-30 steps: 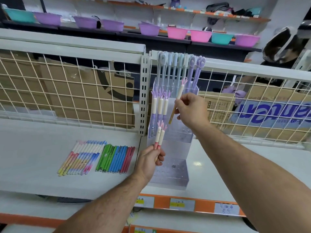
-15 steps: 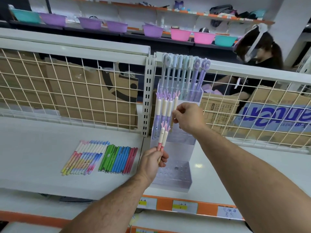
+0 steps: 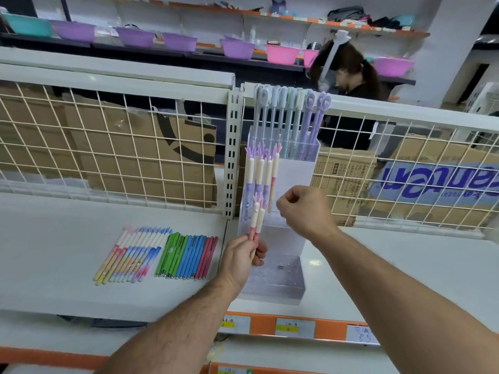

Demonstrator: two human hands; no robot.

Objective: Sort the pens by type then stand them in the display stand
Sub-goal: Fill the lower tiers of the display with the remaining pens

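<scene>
Left of the display stand [image 3: 280, 290], sorted pens [image 3: 159, 255] are lying flat. Before it the left hand [image 3: 240, 261] is pinching two coral-topped pens [image 3: 256, 220]; the right hand [image 3: 305, 209] is curling by the fourth standing pen [image 3: 274, 174], grip unclear. Best feeding them singly, upright.

Your display stand [image 3: 272, 291] sits on the shelf [image 3: 54, 252]; loose pens [image 3: 159, 255] lie at its nine o'clock, the wire grid [image 3: 121, 147] at twelve, boxes [image 3: 345, 182] apparently behind that.

Antler-topped pen [image 3: 275, 168], tilted in the right hand [image 3: 305, 209] a second ago, now stands upright, fourth in the middle tier of the display stand [image 3: 294, 182]; the hand sits lower beside it, fingers curled.
</scene>
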